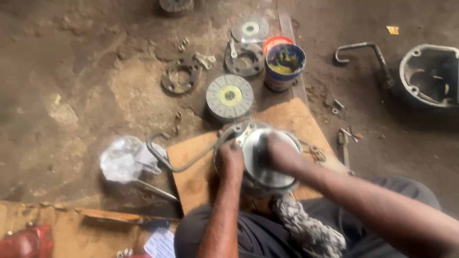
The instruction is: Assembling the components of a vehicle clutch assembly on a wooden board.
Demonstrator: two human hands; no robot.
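Dirt workshop floor (pixel 71 86), oil-stained, parts scattered across it. Far left: crumpled plastic bag (pixel 125 157) just beside a cardboard sheet (pixel 196 167). On the cardboard sits a round metal housing (pixel 265 165), shiny face up — a bent steel lever (pixel 177 160) juts from its left side. Left hand (pixel 230 160) curled over the housing's left rim, fingers closed on the edge. Right hand (pixel 282 153) pressed down on the shiny face, fingers together; image blurred there. Behind: ringed flange (pixel 180 76), lined friction disc (pixel 230 97), blue paint can (pixel 284 64). Far right: dark casing (pixel 430 76), well apart.
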